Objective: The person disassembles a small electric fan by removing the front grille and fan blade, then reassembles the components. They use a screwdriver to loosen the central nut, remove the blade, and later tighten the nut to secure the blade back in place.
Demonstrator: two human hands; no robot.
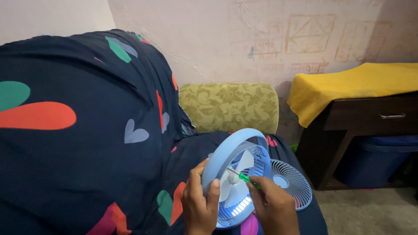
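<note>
Pale-blue round plastic fan housing (237, 174) with white blades stands tilted on a dark heart-patterned bedcover (87, 130), its detached blue wire grille (291, 182) lying just beside it. Left hand (201, 204) is closed around the rim; right hand (272, 206) pinches a green-handled screwdriver (246, 177) at the hub. It looks light, stiff and somewhat brittle, so the rim seems the safest hold, not the blades.

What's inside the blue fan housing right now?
Inside the fan: white blades, a lit strip low down, and the screwdriver tip at the hub. The left hand grips the rim; the right hand hides the handle. The motor is covered.
</note>
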